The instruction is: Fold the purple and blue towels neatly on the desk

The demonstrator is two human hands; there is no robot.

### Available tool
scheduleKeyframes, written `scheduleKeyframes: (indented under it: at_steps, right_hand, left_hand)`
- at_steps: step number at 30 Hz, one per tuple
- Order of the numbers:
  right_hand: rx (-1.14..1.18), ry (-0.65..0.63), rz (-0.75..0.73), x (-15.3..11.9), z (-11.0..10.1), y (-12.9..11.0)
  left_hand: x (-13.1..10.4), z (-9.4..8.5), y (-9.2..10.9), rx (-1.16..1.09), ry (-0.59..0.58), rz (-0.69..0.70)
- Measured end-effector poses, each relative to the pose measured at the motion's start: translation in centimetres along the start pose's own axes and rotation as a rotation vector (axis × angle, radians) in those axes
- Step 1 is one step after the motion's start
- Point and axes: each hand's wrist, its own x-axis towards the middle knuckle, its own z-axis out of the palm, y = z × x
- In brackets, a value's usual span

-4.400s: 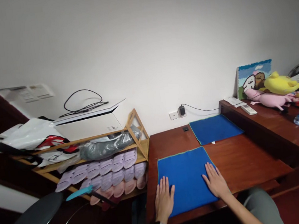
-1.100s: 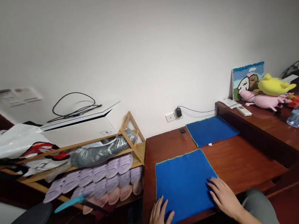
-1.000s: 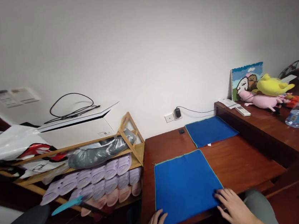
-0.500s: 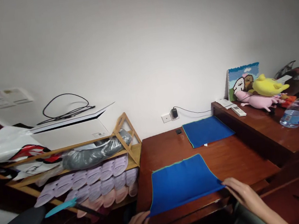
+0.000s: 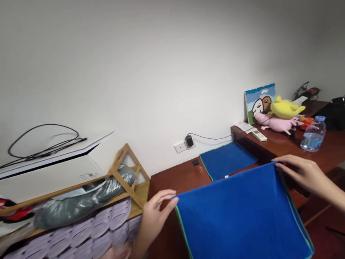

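A blue cloth [image 5: 239, 221] with green edging hangs between my two hands, held up by its upper corners above the desk. My left hand [image 5: 157, 214] pinches the upper left corner between thumb and fingers. The upper right corner is pinched by my right hand [image 5: 302, 171], which sits a little higher. The cloth's lower left part runs out of view at the bottom. Behind it, a second blue cloth [image 5: 227, 160] lies flat on the brown desk [image 5: 163, 188], with a small white tag at its front edge.
At left, a wooden rack [image 5: 140, 191] holds several lilac slippers [image 5: 100, 223] and a white box [image 5: 47, 177]. On the raised desk part at right are a water bottle [image 5: 313, 136], a remote control [image 5: 259, 136] and plush toys [image 5: 279, 121]. A plug [image 5: 189, 140] sits in the wall.
Both hands have lifted the nearer cloth off the desk by its corners, so it now hangs down. My view has shifted, moving the surroundings leftward.
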Motion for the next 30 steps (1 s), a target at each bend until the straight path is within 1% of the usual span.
scheduleKeyframes:
  at_steps: [2, 4, 6, 9, 11, 13, 15, 17, 18, 20, 21, 22, 24, 25, 27, 30]
  right_hand:
    - [-0.02, -0.024, 0.056, 2.5, 1.0, 3.1]
    - [-0.031, -0.019, 0.094, 5.8, 2.5, 6.4]
    - [-0.041, 0.004, 0.127, 10.0, 4.2, 9.4]
    - [-0.069, 0.057, 0.164, 16.5, 6.1, 12.9]
    - [-0.099, 0.09, 0.176, 19.7, 6.9, 14.6]
    - [-0.138, 0.127, 0.187, 21.2, 8.0, 16.2]
    - [-0.188, 0.154, 0.205, 20.9, 9.7, 17.8]
    - [-0.254, 0.118, 0.243, 19.1, 12.2, 19.4]
    - [-0.295, 0.063, 0.265, 17.7, 13.7, 20.2]
    - [-0.384, -0.107, 0.316, 14.6, 17.1, 21.6]
    - [-0.42, -0.194, 0.343, 13.0, 18.7, 22.3]
    - [-0.444, -0.269, 0.368, 11.4, 20.3, 22.8]
    - [-0.458, -0.36, 0.419, 8.3, 23.0, 23.9]
    - [-0.452, -0.383, 0.443, 7.0, 24.0, 24.3]
    - [-0.43, -0.411, 0.489, 4.8, 25.3, 25.4]
    - [-0.38, -0.413, 0.535, 2.9, 26.1, 27.0]
  left_hand:
    - [3.6, 2.4, -1.0, -0.1, -0.092, -0.004]
    - [7.7, 4.9, -2.0, -0.154, -0.132, -0.006]
    - [12.1, 7.0, -2.5, -0.166, -0.1, 0.008]
    - [18.0, 9.6, -2.7, -0.134, 0.015, 0.074]
    - [20.6, 11.0, -3.0, -0.113, 0.061, 0.12]
    - [21.8, 12.6, -4.1, -0.109, 0.061, 0.133]
    - [21.6, 14.5, -6.2, -0.094, 0.025, 0.119]
    - [20.3, 17.0, -9.1, -0.041, -0.027, 0.1]
    - [19.3, 18.4, -10.7, 0.009, -0.058, 0.099]
    - [16.9, 21.4, -13.9, 0.095, -0.113, 0.101]
    - [15.5, 22.8, -15.4, 0.187, -0.154, 0.137]
    - [14.2, 24.2, -16.7, 0.232, -0.183, 0.148]
    - [11.8, 26.5, -18.8, 0.303, -0.222, 0.163]
    - [10.7, 27.4, -19.6, 0.318, -0.234, 0.163]
    - [9.0, 28.5, -20.9, 0.371, -0.245, 0.183]
    - [7.6, 29.1, -22.3, 0.511, -0.231, 0.276]
